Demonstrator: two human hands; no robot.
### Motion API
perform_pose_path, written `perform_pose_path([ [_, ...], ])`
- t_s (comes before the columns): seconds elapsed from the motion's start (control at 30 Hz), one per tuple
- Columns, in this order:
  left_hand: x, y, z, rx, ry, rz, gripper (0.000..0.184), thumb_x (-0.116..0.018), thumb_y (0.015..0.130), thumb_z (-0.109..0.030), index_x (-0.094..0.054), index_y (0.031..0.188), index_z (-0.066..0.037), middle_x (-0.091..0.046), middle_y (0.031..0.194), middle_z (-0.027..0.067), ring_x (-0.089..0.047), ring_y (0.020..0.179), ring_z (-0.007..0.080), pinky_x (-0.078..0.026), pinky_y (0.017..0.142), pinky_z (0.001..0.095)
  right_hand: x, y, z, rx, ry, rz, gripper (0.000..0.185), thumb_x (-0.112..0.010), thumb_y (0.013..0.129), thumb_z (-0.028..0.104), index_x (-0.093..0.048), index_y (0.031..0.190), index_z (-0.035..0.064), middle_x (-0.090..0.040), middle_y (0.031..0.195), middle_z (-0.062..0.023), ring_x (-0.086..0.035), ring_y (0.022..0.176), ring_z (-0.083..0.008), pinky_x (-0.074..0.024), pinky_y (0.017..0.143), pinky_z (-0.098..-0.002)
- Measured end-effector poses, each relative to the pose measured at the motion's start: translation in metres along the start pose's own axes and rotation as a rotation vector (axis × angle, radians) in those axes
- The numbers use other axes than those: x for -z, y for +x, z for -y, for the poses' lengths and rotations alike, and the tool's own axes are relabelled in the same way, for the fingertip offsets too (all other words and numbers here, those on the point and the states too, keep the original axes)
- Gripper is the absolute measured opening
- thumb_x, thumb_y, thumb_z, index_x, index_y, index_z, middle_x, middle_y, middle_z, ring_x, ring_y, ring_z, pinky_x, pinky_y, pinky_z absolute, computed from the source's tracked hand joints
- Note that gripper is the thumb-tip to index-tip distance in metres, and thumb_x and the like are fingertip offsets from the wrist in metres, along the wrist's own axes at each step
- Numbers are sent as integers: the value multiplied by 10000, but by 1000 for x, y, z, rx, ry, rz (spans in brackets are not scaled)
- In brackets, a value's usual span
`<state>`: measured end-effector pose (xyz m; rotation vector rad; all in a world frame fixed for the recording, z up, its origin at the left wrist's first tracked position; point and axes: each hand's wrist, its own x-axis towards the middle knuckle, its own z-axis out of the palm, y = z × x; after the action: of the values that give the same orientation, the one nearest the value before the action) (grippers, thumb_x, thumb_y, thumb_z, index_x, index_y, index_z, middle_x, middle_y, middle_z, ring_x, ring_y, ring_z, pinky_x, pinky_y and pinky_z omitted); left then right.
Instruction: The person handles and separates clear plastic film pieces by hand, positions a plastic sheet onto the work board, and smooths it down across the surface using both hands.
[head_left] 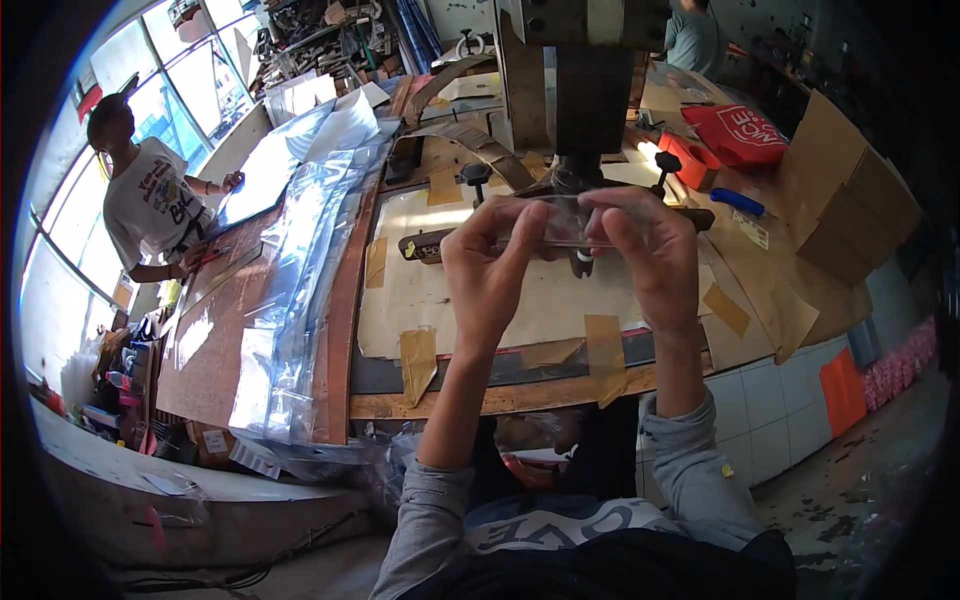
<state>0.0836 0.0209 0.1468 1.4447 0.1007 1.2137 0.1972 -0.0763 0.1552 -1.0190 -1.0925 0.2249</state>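
Observation:
My left hand point(490, 260) and my right hand point(650, 250) are raised in front of the machine head point(590, 100), above the work table. Between them they hold a small clear plastic piece point(566, 236) by its two ends, thumbs and fingers closed on it. Behind and below the piece is a dark metal bar point(425, 246) with black knobs. Under my hands lies a pale board point(420, 300), fixed with strips of brown tape point(418, 362).
Long clear plastic sheets point(290, 310) lie left of the board. A co-worker point(150, 190) stands at the left; another person point(692, 38) is at the back. On the right are a red bag point(735, 135), an orange tape roll point(688, 162), a blue-handled tool point(737, 202) and a cardboard box point(850, 190).

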Motion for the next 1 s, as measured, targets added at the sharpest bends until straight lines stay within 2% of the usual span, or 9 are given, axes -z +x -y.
perform_pose_path([
  [0.37,-8,-16,-8,39,-1,34,373,-397,995,-211,-629,886,59,-681,759,112,-631,633,122,-492,608,234,7,-19,1,-85,155,30,352,-416,990,262,-630,917,-7,-597,691,-24,-561,633,-54,-417,492,-186],
  [0.47,3,-44,2,99,12,47,404,-428,978,-295,-596,921,67,-653,731,137,-626,621,167,-496,580,265,0,-41,5,-150,163,17,357,-384,998,258,-617,935,-4,-569,658,-14,-532,565,-52,-393,465,-176],
  [0.6,18,-127,16,261,-166,148,164,-628,856,-90,-634,944,48,-685,843,106,-649,781,173,-504,732,282,-3,-97,-2,-37,1,31,313,-404,989,232,-604,959,-8,-519,554,-12,-481,485,-47,-362,437,-201],
  [0.67,33,-171,27,377,35,359,145,-667,824,-68,-680,941,16,-696,847,85,-642,785,137,-502,735,277,4,-117,-2,27,-58,-34,351,-395,993,269,-591,932,-17,-525,543,-23,-465,437,-55,-358,411,-206],
  [0.73,41,-193,26,875,-98,474,159,-689,814,-103,-706,945,-15,-705,854,74,-645,807,132,-502,740,271,13,-131,-4,10,28,-190,388,-388,993,309,-571,911,-22,-518,531,-32,-455,400,-64,-336,374,-210],
  [0.8,42,-220,43,634,234,816,184,-669,835,-163,-701,969,-40,-702,886,97,-664,799,205,-507,745,305,28,-141,-6,-18,110,-432,439,-372,987,387,-519,862,-7,-475,504,-31,-406,333,-82,-273,312,-205],
  [0.9,84,-298,89,781,488,987,179,-646,812,-206,-713,956,-124,-687,902,112,-660,787,293,-505,764,369,99,-129,3,62,65,-1093,382,-445,959,421,-474,867,51,-372,553,21,-283,385,-62,-244,340,-199],
  [0.93,107,-320,109,907,679,1105,206,-637,805,-260,-712,962,-149,-679,925,121,-652,800,317,-504,771,396,128,-142,8,79,169,-927,308,-370,999,338,-475,919,60,-381,632,26,-308,467,-55,-277,426,-178],
  [1.0,122,-337,109,787,802,983,236,-574,828,-359,-708,933,-195,-677,911,118,-647,841,304,-510,787,412,198,-168,8,189,118,-901,350,-328,1004,357,-452,895,49,-397,659,4,-339,504,-72,-313,463,-196],
])
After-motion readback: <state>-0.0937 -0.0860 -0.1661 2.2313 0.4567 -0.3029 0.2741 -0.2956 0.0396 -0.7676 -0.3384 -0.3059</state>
